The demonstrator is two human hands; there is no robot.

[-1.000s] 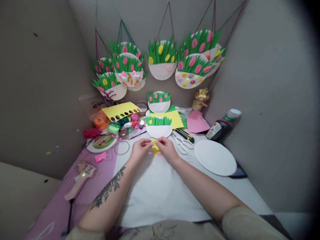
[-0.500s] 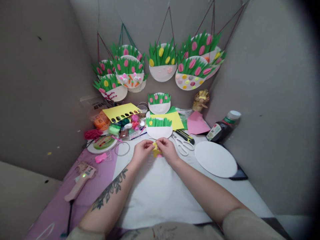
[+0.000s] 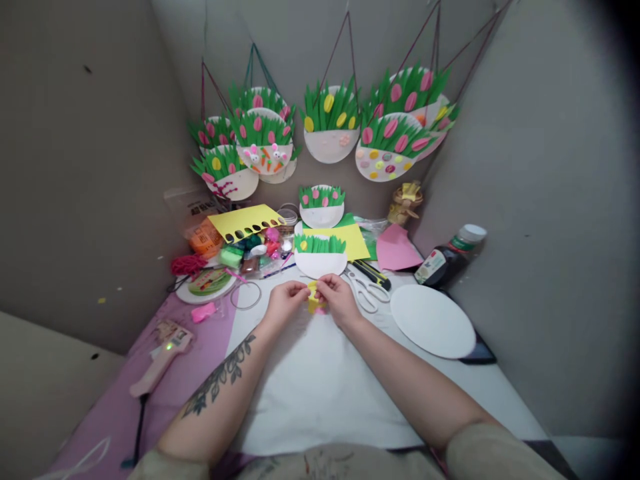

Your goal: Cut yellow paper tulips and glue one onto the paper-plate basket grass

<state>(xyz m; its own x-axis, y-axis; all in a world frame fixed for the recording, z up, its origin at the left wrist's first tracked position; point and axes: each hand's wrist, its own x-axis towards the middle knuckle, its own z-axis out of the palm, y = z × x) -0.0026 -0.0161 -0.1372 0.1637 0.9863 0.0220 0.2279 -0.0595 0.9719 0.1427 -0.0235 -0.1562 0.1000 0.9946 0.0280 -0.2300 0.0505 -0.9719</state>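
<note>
My left hand and my right hand meet over the white part of the table, each with fingertips pinched on a small piece of yellow paper. More yellow paper pieces and a bit of pink show just below the fingers, lying on the cloth. Right behind my hands lies a folded white paper plate with green paper grass and one yellow paper egg. White-handled scissors rest beside my right hand.
A glue gun with a lit green light lies at left. A white paper plate overlaps a dark phone at right, near a dark bottle. Yellow paper, a box cutter and pink paper lie at the back. Decorated plates hang above.
The view has shifted slightly, so the background sits a little further right. My hands stay together, and the fingers on the yellow paper have moved only slightly.
</note>
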